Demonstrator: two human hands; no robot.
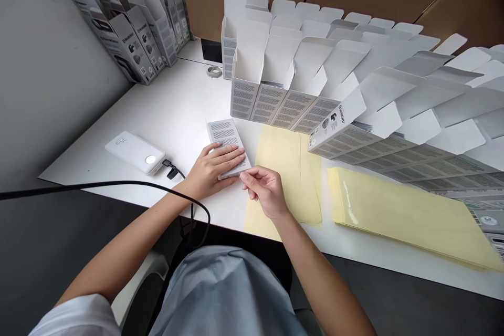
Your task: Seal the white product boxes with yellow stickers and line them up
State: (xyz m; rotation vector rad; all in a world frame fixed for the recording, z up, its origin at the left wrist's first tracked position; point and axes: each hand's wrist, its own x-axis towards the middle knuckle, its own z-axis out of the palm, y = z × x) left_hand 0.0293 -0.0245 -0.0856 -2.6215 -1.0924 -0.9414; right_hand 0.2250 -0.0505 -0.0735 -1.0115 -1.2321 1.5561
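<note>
Left hand (216,166) lies flat, fingers together, pressing a flat carton (227,143) to the table (173,110). Right hand (264,189) pinches at its near corner, perhaps a flap.

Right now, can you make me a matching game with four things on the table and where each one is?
Things:
1 flat box
2 power bank
3 small ring
4 yellow sheet stack

Places:
A far back, beside the upright boxes
B under the left hand
C right side of the table
D left of the hands, cable plugged in

Pairs: 1-B, 2-D, 3-A, 4-C
</note>
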